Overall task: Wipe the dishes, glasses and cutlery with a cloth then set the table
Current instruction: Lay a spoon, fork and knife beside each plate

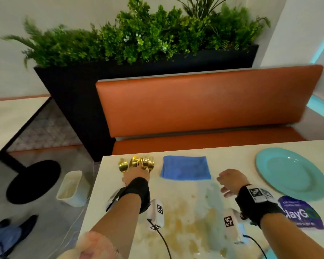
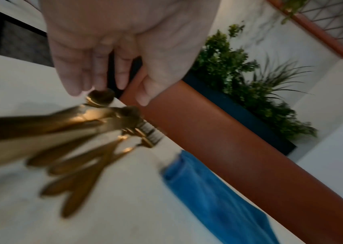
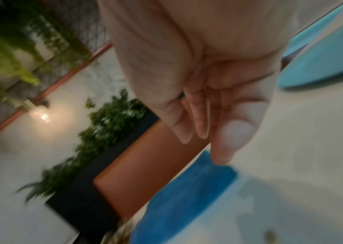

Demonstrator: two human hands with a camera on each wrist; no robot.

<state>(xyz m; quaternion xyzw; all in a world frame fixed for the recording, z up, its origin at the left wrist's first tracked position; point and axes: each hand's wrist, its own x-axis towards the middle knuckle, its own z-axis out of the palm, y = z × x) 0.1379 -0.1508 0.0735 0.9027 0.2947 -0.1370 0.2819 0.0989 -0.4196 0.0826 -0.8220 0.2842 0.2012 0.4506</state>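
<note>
Several gold spoons and forks, the cutlery (image 1: 138,162), lie fanned at the far left corner of the pale table (image 1: 232,156). My left hand (image 1: 137,176) is over their handles. In the left wrist view its fingers (image 2: 95,69) are straight above the cutlery (image 2: 72,132) and grip nothing. A folded blue cloth (image 1: 185,167) lies flat just right of the cutlery, also seen as the cloth (image 2: 208,198) and the cloth (image 3: 187,198). My right hand (image 1: 230,180) hovers right of the cloth, loosely curled and empty (image 3: 208,107). A teal plate (image 1: 292,172) sits at the far right.
Yellowish stains (image 1: 176,219) and a wet smear mark the table near me. A purple packet (image 1: 303,212) lies beside the plate. A white tub (image 1: 71,187) stands beyond the table's left edge. An orange bench (image 1: 204,105) and a black planter (image 1: 73,86) lie behind.
</note>
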